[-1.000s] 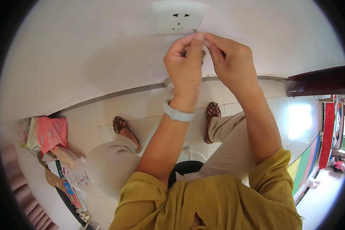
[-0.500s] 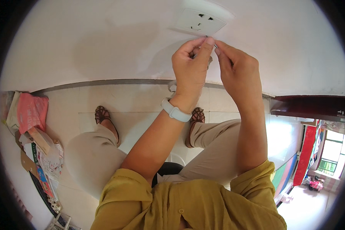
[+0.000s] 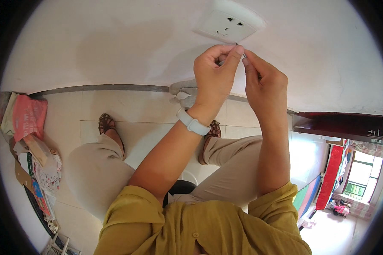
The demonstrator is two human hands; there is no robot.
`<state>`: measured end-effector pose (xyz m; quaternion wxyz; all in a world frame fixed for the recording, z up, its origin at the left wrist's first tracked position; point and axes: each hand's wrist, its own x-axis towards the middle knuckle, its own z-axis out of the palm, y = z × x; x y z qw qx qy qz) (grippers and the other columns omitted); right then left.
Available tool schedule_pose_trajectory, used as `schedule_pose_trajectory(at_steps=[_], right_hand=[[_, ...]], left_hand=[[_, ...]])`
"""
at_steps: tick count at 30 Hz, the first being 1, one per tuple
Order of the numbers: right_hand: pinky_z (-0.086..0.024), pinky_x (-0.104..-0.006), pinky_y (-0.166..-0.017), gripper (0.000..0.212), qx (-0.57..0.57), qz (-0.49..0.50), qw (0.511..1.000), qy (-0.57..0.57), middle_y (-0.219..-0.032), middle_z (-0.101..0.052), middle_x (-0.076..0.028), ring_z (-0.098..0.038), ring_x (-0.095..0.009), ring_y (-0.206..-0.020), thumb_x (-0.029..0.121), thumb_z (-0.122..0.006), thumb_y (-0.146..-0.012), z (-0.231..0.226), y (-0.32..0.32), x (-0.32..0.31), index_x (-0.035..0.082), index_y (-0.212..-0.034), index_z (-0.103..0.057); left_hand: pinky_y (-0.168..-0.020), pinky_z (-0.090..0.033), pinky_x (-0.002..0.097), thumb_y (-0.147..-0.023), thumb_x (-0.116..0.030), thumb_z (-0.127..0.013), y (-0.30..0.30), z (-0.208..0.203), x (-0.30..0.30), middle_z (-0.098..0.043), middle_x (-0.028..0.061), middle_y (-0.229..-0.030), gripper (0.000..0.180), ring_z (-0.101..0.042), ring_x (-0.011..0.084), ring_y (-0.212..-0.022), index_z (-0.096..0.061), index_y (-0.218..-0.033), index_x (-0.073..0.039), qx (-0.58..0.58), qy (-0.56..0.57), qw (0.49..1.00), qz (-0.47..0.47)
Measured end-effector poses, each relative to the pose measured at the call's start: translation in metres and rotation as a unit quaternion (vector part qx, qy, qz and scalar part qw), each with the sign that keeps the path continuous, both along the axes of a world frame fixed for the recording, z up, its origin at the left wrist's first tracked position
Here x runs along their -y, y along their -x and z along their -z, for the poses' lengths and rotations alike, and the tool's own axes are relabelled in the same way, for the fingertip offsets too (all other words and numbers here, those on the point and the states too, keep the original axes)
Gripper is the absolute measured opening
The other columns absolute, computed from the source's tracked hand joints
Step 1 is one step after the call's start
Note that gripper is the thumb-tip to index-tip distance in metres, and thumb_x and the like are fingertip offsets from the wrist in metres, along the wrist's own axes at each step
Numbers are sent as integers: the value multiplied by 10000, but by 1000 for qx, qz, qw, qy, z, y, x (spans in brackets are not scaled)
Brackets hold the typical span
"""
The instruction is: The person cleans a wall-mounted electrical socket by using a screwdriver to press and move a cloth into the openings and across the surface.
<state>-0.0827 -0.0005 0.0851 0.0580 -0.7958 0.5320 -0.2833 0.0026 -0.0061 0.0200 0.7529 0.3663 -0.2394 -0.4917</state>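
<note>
A white wall socket (image 3: 210, 21) sits at the top of the view, on a pale wall. Just below its lower edge, my left hand (image 3: 214, 76) pinches a thin, dark metallic rod (image 3: 244, 55) between thumb and fingers. The rod's narrow tip pokes up past my left thumb and points toward the socket's lower edge. Close on the right, my right hand (image 3: 266, 87) is closed on the same rod with thumb and forefinger. Most of the rod is covered by my fingers, so its kind does not show. A pale watch (image 3: 193, 122) is on my left wrist.
Behind my left wrist, a grey, soft-looking thing (image 3: 185, 91) lies by the baseboard. A pink bag (image 3: 29, 117) and several papers and boxes stand at the left wall. To the right is a dark red wooden furniture piece (image 3: 331, 123), with a bright window (image 3: 362, 176) beyond.
The socket has shifted slightly right and down in the view, and the floor items left. Both hands still grip the rod below the socket. More of the grey thing shows behind my left wrist.
</note>
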Motion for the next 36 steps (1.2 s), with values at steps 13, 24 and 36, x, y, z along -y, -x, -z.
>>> schedule_pose_trajectory(at_steps=[13,24,36], right_hand=[[-462,-420,-538,171,-37,-28,997,61,-659,-580,-140,-580,-335,-611,122,-568,-845,16,0,6,88,-985,-660],[-426,-345,-510,178,120,-48,991,-29,-632,-581,-157,-515,-287,-514,94,-581,-843,9,14,4,56,-995,-666],[-319,-252,-450,192,241,-35,963,-114,-531,-464,-34,-360,-85,-477,112,-567,-889,5,46,-20,4,-1022,-654]], left_hand=[[-453,-276,178,-857,-150,-662,-3,4,-2,-468,-86,-624,163,-349,6,-521,-660,-898,8,-19,-11,999,-29],[-568,-404,206,-848,-41,-598,-32,4,-30,-547,1,-793,190,-488,61,-662,-582,-1029,14,-172,-79,982,-10],[-815,-464,260,-850,26,-561,-49,-15,-24,-556,86,-1034,291,-536,138,-938,-477,-1128,14,66,72,989,-114]])
